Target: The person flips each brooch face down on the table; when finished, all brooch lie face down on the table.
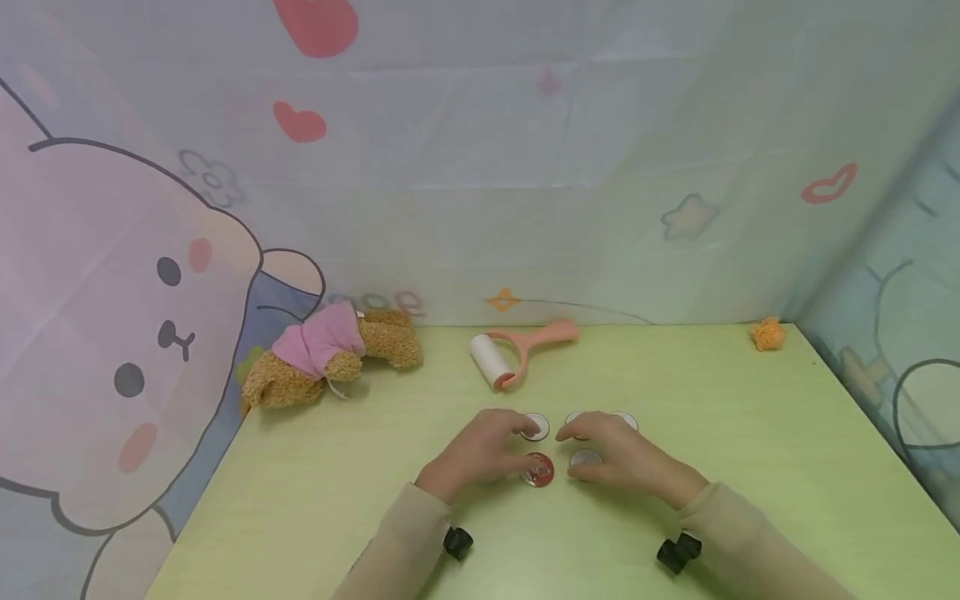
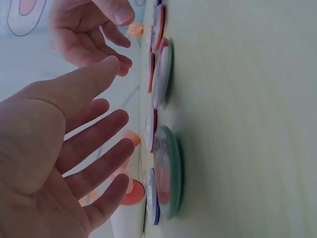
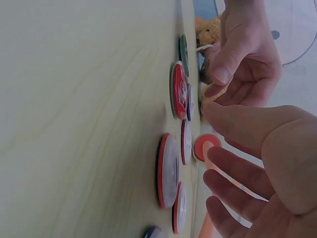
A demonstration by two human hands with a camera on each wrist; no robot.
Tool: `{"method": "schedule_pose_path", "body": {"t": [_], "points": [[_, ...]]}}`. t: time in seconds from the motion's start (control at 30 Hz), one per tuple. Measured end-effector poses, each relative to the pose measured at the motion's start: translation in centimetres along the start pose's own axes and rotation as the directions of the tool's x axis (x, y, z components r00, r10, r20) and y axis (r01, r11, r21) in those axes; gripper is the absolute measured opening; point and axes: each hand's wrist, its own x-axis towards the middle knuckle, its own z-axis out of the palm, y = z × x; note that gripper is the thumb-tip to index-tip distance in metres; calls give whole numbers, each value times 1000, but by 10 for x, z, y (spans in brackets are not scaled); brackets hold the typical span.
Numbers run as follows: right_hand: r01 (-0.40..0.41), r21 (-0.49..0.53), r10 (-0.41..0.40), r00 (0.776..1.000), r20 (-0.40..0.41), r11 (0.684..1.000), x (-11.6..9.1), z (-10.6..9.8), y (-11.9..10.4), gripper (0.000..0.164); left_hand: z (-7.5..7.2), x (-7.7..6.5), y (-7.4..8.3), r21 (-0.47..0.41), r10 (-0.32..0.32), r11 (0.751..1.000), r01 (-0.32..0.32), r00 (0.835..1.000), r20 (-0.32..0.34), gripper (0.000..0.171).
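Note:
Several round flat badges lie in a cluster on the table between my hands. In the head view, a red badge is by my left thumb, and a white badge lies by that hand's fingers. My left hand, fingers spread and slightly bent, hovers at the cluster's left side. Opposite it, my right hand reaches over a pale badge and partly covers others, including a white badge. In both wrist views the palms hold nothing. A green-edged badge stands out close up, and a red-edged one too.
Behind the badges lies a lint roller with a pink handle. A teddy bear in a pink top lies at the back left of the table. A small orange ball-like thing sits in the back right corner. A printed curtain hangs behind.

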Motion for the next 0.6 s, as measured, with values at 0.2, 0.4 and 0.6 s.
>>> {"method": "schedule_pose_path", "body": {"t": [0.2,0.4,0.6], "points": [[3,-24,-2,1000,31,1000,9,8,-5,39,-5,-9,-4,73,7,997,-8,1000,15,42],[15,-52,-12,999,48,999,16,18,-9,37,-3,-14,-8,131,30,991,-30,1000,5,42],[9,-90,-4,998,63,996,19,24,-14,38,1,-20,-10,147,51,988,-49,999,-7,44]]}}
